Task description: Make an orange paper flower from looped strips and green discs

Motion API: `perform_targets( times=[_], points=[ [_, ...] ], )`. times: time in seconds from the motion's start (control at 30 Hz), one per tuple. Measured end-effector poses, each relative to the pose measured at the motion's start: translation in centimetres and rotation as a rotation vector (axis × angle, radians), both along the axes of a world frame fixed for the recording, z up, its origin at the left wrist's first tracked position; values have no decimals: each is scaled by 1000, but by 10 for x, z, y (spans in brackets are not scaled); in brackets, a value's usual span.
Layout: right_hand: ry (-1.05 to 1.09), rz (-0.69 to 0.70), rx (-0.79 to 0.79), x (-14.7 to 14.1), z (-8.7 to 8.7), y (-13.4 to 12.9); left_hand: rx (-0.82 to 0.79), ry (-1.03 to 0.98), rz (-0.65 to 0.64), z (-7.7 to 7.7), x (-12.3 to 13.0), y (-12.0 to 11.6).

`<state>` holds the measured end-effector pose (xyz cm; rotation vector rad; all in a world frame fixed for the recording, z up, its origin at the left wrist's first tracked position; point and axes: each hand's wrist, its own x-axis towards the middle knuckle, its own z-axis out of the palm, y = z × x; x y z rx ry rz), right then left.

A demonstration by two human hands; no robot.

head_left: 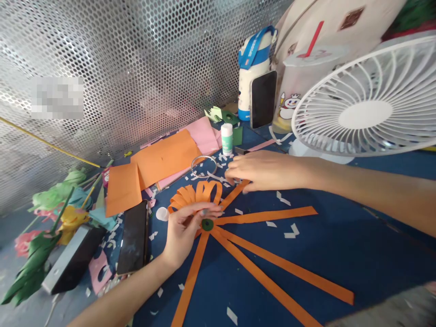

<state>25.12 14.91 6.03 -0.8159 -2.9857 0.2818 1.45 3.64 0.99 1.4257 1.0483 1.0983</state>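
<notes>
An orange paper flower (195, 196) lies on the dark blue table, several of its strips curled into loops at the back. Other orange strips (269, 215) stretch out flat from its small dark green centre disc (207, 224). My left hand (184, 227) is closed on the flower beside the disc, thumb and fingers pressed together. My right hand (254, 170) pinches the far end of one strip, up and right of the disc. A white glue stick (226, 140) with a green label stands just behind my right hand. A thin ring (203, 166) lies to that hand's left.
Orange paper sheets (166, 154), pink paper (202, 134) and white scraps lie around. A phone (133, 238) and paper flowers (56, 204) are at left. A white fan (368, 104), cup (293, 86), bottle (254, 77) and upright phone (264, 99) stand at back right.
</notes>
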Motion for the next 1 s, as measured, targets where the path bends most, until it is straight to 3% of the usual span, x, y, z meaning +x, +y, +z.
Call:
perform_targets(
  times=[0.13, 0.27, 0.47, 0.8, 1.0],
  points=[
    [-8, 8, -16, -1, -3, 3, 19, 60, 17, 3, 0, -1],
    [-4, -57, -61, 0, 5, 4, 33, 51, 79, 2, -1, -1],
    [19, -251, 93, -8, 17, -8, 41, 29, 126, -2, -3, -1],
    [415, 32, -384, -35, 3, -42, 136, 196, 131, -2, -2, 1],
    [514, 24, -462, -39, -2, -45, 145, 274, 110, -2, -2, 1]
  ],
)
